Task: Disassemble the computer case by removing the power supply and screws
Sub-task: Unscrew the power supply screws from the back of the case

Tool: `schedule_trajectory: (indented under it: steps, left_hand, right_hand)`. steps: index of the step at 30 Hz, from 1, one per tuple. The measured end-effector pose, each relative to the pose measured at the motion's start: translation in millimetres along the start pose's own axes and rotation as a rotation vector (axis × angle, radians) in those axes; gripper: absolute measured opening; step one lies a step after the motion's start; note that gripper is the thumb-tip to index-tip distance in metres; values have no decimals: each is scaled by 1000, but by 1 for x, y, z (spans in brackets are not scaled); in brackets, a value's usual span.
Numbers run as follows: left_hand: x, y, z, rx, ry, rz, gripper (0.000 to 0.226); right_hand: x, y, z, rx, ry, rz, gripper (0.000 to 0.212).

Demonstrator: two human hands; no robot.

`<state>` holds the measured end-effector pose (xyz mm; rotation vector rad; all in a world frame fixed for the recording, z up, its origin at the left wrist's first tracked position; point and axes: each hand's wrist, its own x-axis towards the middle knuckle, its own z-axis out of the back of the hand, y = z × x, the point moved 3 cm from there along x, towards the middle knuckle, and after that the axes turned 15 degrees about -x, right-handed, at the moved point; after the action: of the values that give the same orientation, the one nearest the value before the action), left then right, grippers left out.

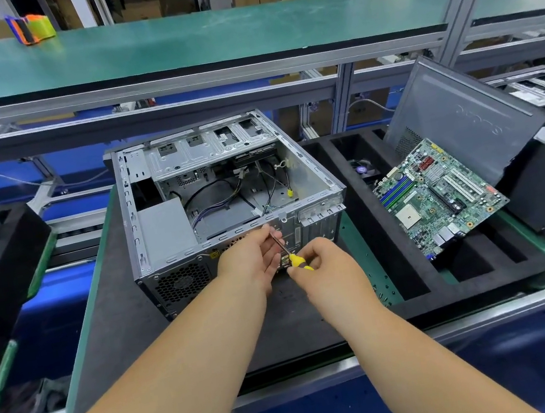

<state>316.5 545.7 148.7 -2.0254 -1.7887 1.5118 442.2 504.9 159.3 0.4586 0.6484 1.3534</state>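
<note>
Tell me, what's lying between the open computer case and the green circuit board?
In the head view, a black foam tray with long empty slots lies between the computer case and the circuit board; the board rests on that tray's far side.

We observe both bare forearms extending forward from the lower edge of the view and converging toward the middle. Our left hand (252,264) is raised, wrist slightly bent, with its fingertips (268,230) pinched round the thin metal shaft of the screwdriver (290,255). Our right hand (323,262) sits just beside and below the left, knuckles upward, its thumb and curled fingers gripping the yellow-and-black handle. A dark sleeve edge shows at the left upper arm.
</note>
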Motion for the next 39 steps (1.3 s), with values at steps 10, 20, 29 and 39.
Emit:
schedule_trajectory:
  steps: [10, 20, 29, 39]
  left_hand:
    - [-1, 0, -3, 1, -16, 16, 15]
    - [-11, -8, -25, 169, 20, -230, 18]
    - [-16, 41, -60, 539, 426, -134, 31]
    - [-2, 80, -81, 599, 478, -73, 30]
  right_hand:
    - [-5, -2, 11, -250, -117, 137, 13]
    - [7, -32, 22, -25, -56, 164, 13]
    - [31, -53, 61, 580, -43, -10, 5]
    - [56, -96, 78, 463, -53, -28, 7]
